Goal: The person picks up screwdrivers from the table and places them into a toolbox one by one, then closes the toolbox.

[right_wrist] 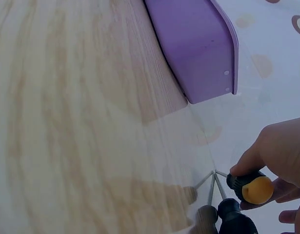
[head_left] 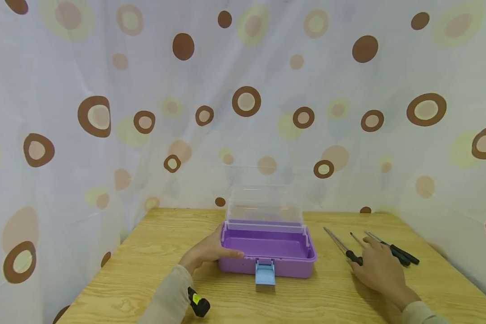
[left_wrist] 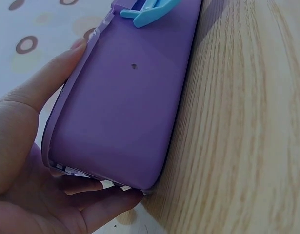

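Note:
My left hand grips the left end of a purple toolbox. In the left wrist view its thumb lies along the rim and the other fingers are at the box's end. The box's clear lid stands raised and its blue latch hangs down in front. On the right, my right hand is over several screwdrivers. Seen from the right wrist, its thumb and fingers pinch the black handle of a screwdriver with an orange end. Another black-handled screwdriver lies just beside it.
A long-shafted screwdriver lies left of the right hand, and black screwdriver handles lie to its right. A black and yellow object of unclear kind shows beside the left sleeve. Behind the wooden table hangs a dotted curtain.

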Tool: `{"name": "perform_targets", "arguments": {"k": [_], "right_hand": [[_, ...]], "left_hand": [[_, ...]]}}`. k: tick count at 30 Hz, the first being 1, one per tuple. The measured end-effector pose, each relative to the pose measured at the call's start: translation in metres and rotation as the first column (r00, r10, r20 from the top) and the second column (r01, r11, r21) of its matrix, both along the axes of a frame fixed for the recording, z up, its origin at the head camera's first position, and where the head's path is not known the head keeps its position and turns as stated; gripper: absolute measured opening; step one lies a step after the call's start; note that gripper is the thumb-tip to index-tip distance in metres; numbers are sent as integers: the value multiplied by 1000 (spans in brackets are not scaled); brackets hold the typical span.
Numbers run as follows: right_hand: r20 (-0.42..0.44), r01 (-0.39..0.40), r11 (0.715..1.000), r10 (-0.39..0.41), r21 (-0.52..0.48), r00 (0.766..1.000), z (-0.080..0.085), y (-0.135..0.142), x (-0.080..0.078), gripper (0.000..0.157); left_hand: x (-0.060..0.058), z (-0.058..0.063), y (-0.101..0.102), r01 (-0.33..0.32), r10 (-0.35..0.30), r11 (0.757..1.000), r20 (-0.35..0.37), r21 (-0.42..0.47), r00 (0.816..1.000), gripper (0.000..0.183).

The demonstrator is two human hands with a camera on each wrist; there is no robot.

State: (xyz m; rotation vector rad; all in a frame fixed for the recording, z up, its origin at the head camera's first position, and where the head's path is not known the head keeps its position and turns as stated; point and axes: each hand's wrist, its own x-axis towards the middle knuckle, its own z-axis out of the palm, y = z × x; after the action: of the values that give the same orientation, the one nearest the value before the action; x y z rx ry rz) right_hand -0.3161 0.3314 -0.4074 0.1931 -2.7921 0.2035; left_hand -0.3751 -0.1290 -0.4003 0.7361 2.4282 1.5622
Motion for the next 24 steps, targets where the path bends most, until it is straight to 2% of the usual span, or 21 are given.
{"name": "perform_targets", "arguments": {"k": [6,12,18,24], "right_hand": [[-50,-5,999,3,-33,999,0,1,0,46],[-81,-9,999,6,-37,997,-1,4,1,45],[-164,9,999,-16,-43,986,0,6,-1,36],[-182,27,999,-35,-45,983,5,10,-2,30]], "left_hand": [[1,0,0,-16,16,1000,-3,-17,1000,122],[1,0,0,-10,10,1000,-10,-17,1000,122],[0,0,0,-4,4,1000,-13,-12,1000,122],[-1,0,-1,-3,3,1000,-11,-15,1000,121]]}}
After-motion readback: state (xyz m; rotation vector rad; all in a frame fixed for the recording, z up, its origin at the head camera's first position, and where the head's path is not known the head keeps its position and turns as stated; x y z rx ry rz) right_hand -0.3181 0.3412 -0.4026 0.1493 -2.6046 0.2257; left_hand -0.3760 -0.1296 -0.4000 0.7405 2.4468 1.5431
